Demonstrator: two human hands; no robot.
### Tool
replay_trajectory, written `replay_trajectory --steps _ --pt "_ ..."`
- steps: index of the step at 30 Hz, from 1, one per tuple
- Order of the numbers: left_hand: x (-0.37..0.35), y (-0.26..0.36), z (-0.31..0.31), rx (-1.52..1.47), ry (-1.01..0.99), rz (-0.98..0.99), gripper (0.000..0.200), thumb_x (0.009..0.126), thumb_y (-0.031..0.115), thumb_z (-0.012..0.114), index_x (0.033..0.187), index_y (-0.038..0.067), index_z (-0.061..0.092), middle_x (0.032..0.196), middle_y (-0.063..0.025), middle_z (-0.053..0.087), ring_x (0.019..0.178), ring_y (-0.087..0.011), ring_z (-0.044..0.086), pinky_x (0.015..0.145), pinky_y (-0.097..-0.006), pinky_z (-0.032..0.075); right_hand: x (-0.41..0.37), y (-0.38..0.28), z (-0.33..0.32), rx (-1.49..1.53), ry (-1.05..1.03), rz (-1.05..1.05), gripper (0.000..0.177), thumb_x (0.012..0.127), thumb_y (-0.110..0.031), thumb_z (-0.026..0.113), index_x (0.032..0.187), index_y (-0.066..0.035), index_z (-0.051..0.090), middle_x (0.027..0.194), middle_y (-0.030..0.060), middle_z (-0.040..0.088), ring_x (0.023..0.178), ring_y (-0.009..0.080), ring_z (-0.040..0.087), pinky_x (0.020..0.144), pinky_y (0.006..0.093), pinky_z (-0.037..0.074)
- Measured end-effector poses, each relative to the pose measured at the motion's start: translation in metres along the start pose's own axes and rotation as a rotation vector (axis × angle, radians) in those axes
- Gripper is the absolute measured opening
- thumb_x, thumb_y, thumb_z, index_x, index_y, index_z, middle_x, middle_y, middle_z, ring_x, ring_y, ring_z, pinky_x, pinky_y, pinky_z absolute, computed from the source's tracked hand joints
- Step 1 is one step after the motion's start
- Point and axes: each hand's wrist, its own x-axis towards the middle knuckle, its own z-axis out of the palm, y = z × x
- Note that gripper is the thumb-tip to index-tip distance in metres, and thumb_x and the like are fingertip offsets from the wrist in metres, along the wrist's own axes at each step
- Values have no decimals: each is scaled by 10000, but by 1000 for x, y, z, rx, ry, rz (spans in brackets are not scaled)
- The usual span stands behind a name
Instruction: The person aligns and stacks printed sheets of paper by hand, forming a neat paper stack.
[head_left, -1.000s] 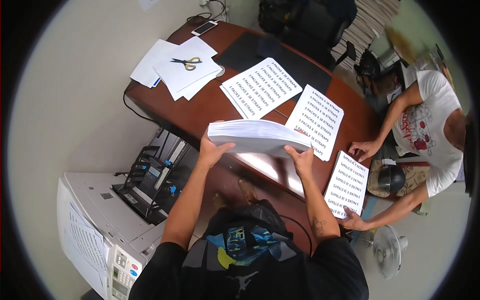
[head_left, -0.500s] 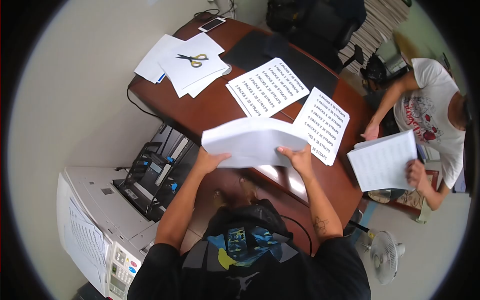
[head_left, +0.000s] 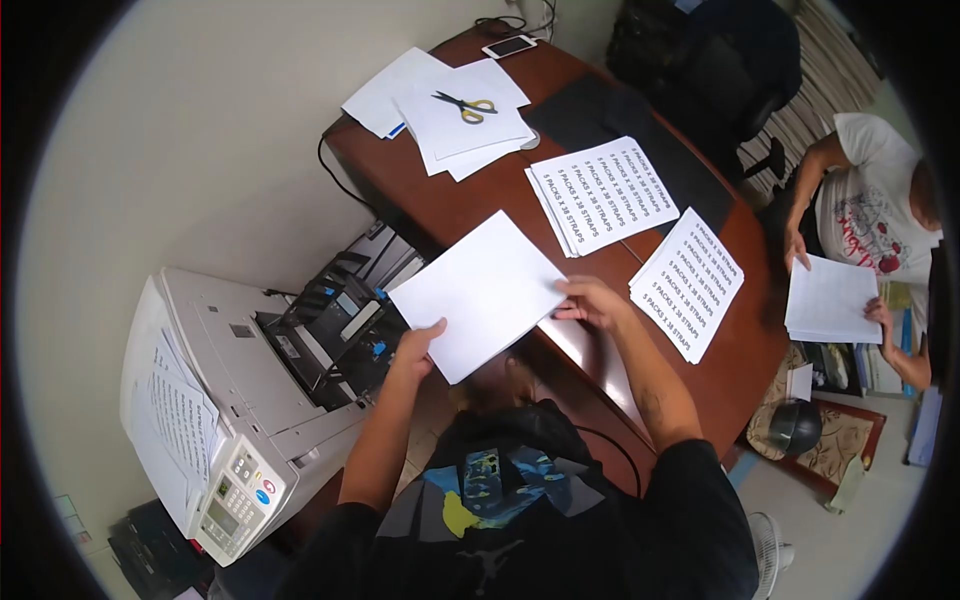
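Observation:
A stack of blank white paper (head_left: 480, 292) is held between my two hands in front of my body. My left hand (head_left: 418, 347) grips its lower left edge, thumb on top. At the right corner, my right hand (head_left: 592, 302) pinches the stack with the fingers partly underneath. Beyond it on the brown desk (head_left: 400, 185) lie two piles of printed sheets, one printed pile (head_left: 605, 195) farther back and another printed pile (head_left: 690, 285) to the right. Both read "5 PACKS X 38 STRAPS".
Yellow-handled scissors (head_left: 468, 106) rest on white sheets (head_left: 455, 140) at the far left of the desk, near a phone (head_left: 510, 47). A printer (head_left: 240, 330) stands at left with its side tray out. At right, another person (head_left: 875, 215) holds papers (head_left: 832, 300).
The paper stack has gone from bowed and level to flat and tilted, nearer the printer. My view has swung left. The other person now holds their papers with both hands.

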Motion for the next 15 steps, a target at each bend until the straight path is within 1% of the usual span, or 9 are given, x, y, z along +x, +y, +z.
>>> replay_trajectory --steps 1,3,4,6,8,10,12,14,15 --pt "-3 -5 0 -55 -11 1 452 905 93 649 1310 -12 477 1246 -164 580 1131 -305 592 974 -445 493 -6 17 5 -4 0 2 512 938 -274 616 1270 91 479 1214 206 604 1184 288 566 943 418 514" --pt "-18 -6 17 -133 12 -50 464 906 96 650 1320 -7 468 1249 -163 578 1133 -305 590 975 -451 491 -21 52 15 660 33 -131 496 976 -380 539 1253 28 498 1135 184 648 1063 274 643 815 435 560" --pt "-22 -6 25 -202 27 -92 476 906 100 650 1329 -2 458 1253 -163 576 1135 -305 588 976 -458 489 -20 77 24 612 -23 -133 548 976 -474 487 1256 -4 489 1168 180 630 1051 287 643 829 452 555" --pt "-18 -24 36 -149 31 -44 498 909 112 649 1349 9 440 1273 -167 566 1154 -306 578 981 -469 481 -20 88 65 601 -46 -111 487 981 -394 522 1289 -21 471 1190 168 611 1050 293 640 831 474 559" --pt "-26 -37 39 -97 44 2 521 912 125 649 1369 20 422 1292 -172 555 1174 -308 568 986 -481 474 -11 78 103 479 184 -113 435 966 -257 577 1308 -19 452 1180 147 608 1010 279 652 779 446 587" --pt "-45 -36 44 -26 -11 125 520 958 241 591 1380 4 399 1312 -188 542 1201 -325 550 999 -502 452 0 91 98 445 293 -89 430 934 -110 600 1321 -17 435 1160 140 614 957 254 668 714 386 612" --pt "-57 -2 24 -421 -358 -1 868 939 672 323 1423 -49 335 1380 -258 480 1250 -387 509 1040 -550 391 -8 84 83 299 282 -107 418 922 -51 587 1309 -4 436 1146 147 618 910 251 681 668 354 618" --pt "-49 24 8 -337 -572 -14 981 889 751 303 1438 -63 313 1421 -262 439 1288 -373 479 1069 -515 369 -11 84 58 218 203 -104 413 907 -29 594 1291 4 445 1121 152 630 884 249 688 664 359 617" --pt "-34 30 10 -288 -518 -142 1007 883 763 275 1441 -75 301 1428 -258 433 1301 -365 467 1080 -503 359 -14 79 50 148 177 -114 426 897 -35 610 1291 2 451 1108 146 639 892 242 689 656 355 611"
